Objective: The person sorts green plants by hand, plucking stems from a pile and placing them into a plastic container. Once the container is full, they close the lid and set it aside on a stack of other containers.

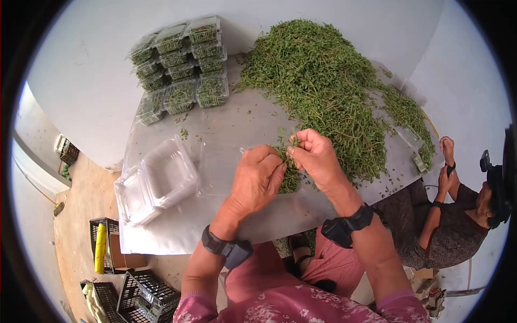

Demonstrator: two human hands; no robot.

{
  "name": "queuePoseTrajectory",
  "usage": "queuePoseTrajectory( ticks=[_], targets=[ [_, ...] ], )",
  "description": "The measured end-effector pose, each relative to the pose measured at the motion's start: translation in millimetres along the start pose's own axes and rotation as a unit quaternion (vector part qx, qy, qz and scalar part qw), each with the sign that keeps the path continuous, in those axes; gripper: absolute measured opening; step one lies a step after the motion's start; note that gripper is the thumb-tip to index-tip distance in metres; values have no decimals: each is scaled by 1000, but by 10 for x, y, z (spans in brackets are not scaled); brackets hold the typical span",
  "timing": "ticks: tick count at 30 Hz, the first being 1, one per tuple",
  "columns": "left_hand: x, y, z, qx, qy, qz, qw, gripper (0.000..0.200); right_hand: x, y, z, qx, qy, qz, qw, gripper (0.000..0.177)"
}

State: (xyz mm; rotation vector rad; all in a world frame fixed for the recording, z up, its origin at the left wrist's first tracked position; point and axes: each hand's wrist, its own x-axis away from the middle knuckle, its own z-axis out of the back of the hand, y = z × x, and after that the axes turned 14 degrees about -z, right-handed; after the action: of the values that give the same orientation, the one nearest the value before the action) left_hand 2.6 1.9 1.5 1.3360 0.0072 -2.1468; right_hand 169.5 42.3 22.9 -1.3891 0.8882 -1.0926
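My left hand [257, 177] is closed on a green sprig, its fingers pinched together near the front middle of the table. Close on its right, my right hand [318, 156] pinches the sprig [293, 141] between thumb and forefinger. Beneath and between the hands lies a small bunch of greens [291, 180], partly hidden by them. The large heap of greens [318, 75] rises just behind. To the left of my left hand, an open clear plastic container [171, 171] sits near the table's left edge.
Filled clear boxes [180, 97] stand stacked at the back left of the table [237, 121]. A co-worker [452, 226] sits at the right, beside an open clear box [410, 137]. Black crates [145, 299] stand on the floor at the lower left.
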Motion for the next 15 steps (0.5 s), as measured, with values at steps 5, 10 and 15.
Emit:
queuePoseTrajectory(
  ticks=[5,10,15],
  targets=[
    [10,2,20,4,-9,-3,1000,7,-11,22,-24,-21,10,6,1000,17],
    [3,11,37,3,-20,-23,1000,7,-44,79,-26,-3,17,13,1000,18],
    [10,39,56,38,-21,-33,998,8,-48,50,-11,8,57,3,998,18]
  ],
)
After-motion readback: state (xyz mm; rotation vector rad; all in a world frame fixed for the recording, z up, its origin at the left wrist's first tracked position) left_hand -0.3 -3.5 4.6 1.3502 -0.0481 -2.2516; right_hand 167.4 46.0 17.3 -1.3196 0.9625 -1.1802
